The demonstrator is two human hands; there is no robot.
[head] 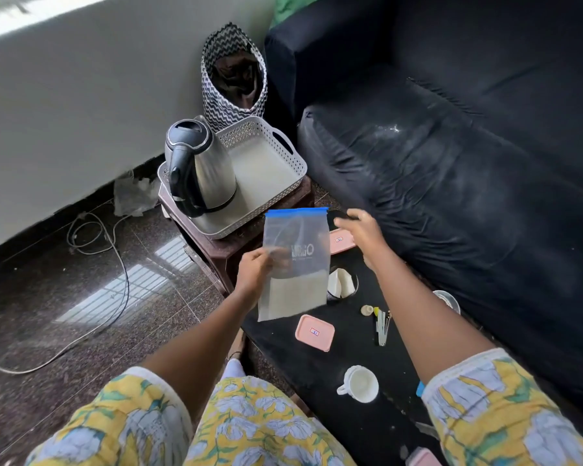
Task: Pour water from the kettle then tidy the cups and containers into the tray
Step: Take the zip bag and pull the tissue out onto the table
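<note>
2 pink containers (314, 332) and 1 cup (360, 383) on black table (350, 428) beside sofa (468, 163).

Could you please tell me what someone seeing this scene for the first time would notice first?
The clear zip bag with a blue seal, held up in the left hand at the centre, catches the eye first. Behind it a steel kettle stands in the white tray on a small stool. The right hand hovers open beside the bag, above a black table with pink containers.

home living room: dark sofa (451, 163), kettle (199, 166), polished stone floor (81, 280)
</note>
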